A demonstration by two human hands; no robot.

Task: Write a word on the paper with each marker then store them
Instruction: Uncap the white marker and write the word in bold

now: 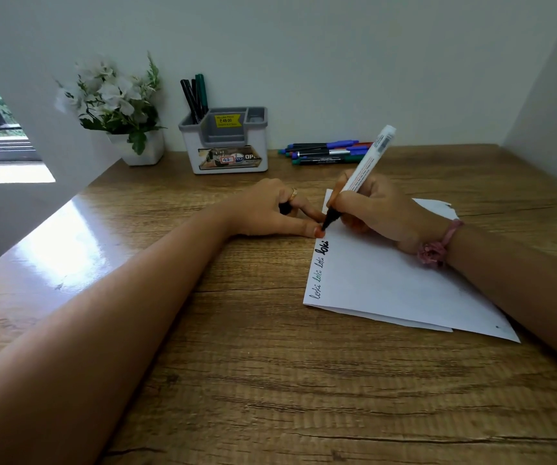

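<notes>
A white sheet of paper (401, 283) lies on the wooden desk, with several small handwritten words along its left edge. My right hand (384, 209) grips a white-barrelled black marker (361, 172), its tip touching the paper's upper left edge just above the boldest word. My left hand (270, 209) rests on the desk beside the paper, fingers curled round a small black cap (285, 208), one fingertip touching the paper's edge. A grey-and-white pen holder (227, 142) at the back holds three dark markers (196, 97). Several loose markers (327, 152) lie to its right.
A white pot of white flowers (119, 105) stands left of the holder against the wall. A white panel bounds the desk on the left, a wall on the right. The bare wooden desk (253, 364) stretches toward me.
</notes>
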